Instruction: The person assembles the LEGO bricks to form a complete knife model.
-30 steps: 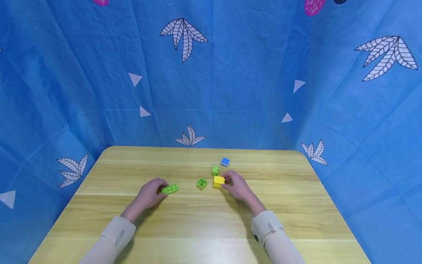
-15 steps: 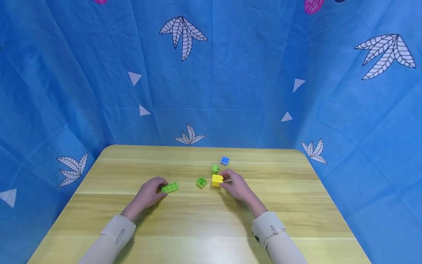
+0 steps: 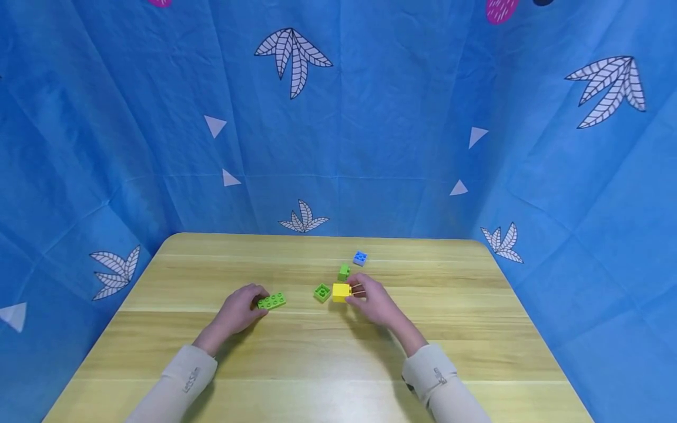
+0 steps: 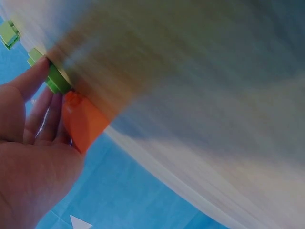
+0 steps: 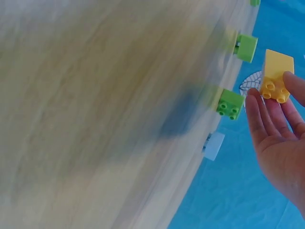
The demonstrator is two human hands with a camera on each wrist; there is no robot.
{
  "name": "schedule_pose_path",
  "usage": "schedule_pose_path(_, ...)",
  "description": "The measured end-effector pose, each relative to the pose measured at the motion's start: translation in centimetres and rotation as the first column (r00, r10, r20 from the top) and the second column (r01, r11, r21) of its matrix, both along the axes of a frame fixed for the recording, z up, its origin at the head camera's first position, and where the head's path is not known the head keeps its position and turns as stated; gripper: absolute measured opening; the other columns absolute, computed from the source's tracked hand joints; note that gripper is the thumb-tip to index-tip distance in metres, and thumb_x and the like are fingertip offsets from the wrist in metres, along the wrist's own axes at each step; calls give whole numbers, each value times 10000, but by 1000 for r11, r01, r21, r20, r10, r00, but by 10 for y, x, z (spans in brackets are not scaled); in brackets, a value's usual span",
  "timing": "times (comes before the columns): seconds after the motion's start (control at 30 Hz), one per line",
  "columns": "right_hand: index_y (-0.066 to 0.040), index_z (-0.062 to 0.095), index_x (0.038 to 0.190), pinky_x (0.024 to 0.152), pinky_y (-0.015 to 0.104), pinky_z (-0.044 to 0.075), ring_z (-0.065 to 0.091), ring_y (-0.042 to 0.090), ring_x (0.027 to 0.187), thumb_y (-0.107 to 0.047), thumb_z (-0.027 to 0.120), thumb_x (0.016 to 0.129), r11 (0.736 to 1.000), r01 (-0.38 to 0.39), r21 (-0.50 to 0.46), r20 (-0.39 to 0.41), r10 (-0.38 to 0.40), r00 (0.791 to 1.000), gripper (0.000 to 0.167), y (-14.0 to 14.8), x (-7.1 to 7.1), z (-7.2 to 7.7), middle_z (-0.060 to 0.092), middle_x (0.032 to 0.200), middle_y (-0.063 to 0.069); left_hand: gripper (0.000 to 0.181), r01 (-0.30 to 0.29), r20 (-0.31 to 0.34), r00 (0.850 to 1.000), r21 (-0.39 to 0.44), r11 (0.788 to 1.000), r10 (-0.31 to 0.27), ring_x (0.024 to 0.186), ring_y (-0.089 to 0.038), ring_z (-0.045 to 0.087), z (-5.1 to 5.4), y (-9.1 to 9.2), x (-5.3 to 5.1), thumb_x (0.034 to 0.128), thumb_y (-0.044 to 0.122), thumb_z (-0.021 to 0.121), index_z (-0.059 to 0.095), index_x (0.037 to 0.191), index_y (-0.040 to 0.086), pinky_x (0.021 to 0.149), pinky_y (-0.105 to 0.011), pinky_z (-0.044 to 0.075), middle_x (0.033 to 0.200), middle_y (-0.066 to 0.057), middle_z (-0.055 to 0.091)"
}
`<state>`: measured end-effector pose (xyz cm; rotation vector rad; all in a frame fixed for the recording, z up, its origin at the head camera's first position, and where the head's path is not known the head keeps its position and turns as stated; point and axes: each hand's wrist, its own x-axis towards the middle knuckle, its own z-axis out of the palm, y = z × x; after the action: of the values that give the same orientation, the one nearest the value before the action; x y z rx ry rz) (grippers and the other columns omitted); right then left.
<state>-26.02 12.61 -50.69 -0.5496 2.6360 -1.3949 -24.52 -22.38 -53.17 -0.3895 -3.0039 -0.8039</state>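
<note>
And in front of me it's blue cloth (image 3: 391,135), creased and rising behind the table (image 3: 317,346), wrapping both sides! Across it I see white leaf prints (image 3: 299,56), pale triangles (image 3: 230,178), a pink patch (image 3: 500,10) up top. Below, striped wood grain, rounded far corners!

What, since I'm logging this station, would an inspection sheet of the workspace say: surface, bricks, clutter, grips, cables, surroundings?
Surface: wood-grain tabletop, some glare.
Bricks: long green brick and yellow brick, both held; square green brick and blue brick, underside up; small green brick, on its side.
Clutter: orange piece beside the left grip, partly hidden.
Grips: left grip pinches the long green brick; right grip holds the yellow brick above the tabletop.
Cables: nothing seen.
Surroundings: blue leaf-print cloth behind and at both sides.
</note>
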Motion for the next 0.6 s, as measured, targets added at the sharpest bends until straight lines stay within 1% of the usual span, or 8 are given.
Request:
schedule_pose_path(0.1, 6, 601, 1287, 1040, 503, 561, 668, 369, 1161, -46, 699, 969, 1000, -18, -7, -7, 18, 1000, 336, -3, 3, 3, 670, 1250, 170, 307, 5, -6, 1000, 1, 1000, -5, 959, -198, 642, -1, -1, 0, 887, 105, 813, 709, 1171, 48, 892, -460, 572, 1077, -65, 701)
schedule_pose_path(0.23, 1, 599, 1285, 1024, 491, 571, 669, 358, 1149, -45, 699, 972, 999, -42, 6, -13, 42, 999, 332, -5, 7, 4, 667, 1243, 163, 309, 10, -11, 1000, 6, 1000, -10, 967, -208, 648, -1, -2, 0, 888, 102, 811, 709, 1174, 45, 893, -467, 574, 1085, -73, 703)
schedule_pose_path(0.33, -21, 603, 1267, 1004, 461, 583, 670, 321, 1129, -42, 710, 965, 998, -53, 19, -9, 54, 999, 321, -6, 11, 3, 668, 1223, 132, 313, 10, -10, 1000, 9, 1000, -10, 963, -207, 642, -2, -1, 0, 887, 102, 811, 709, 1177, 42, 892, -464, 571, 1087, -76, 702)
schedule_pose_path(0.5, -24, 612, 1229, 971, 449, 597, 664, 306, 1100, -22, 728, 943, 996, -81, 23, -19, 81, 997, 308, -9, 19, 2, 662, 1188, 118, 325, 16, -8, 1000, 14, 1000, -16, 958, -205, 636, -2, 0, 0, 887, 112, 814, 705, 1184, 39, 891, -459, 572, 1089, -78, 698)
schedule_pose_path(0.6, -41, 625, 1218, 951, 414, 603, 653, 279, 1091, -37, 742, 935, 995, -93, 43, -21, 94, 995, 307, -12, 24, 3, 657, 1179, 93, 328, 18, -11, 1000, 5, 1000, -18, 959, -204, 635, -2, -1, 0, 890, 115, 812, 702, 1189, 38, 886, -465, 573, 1091, -76, 697)
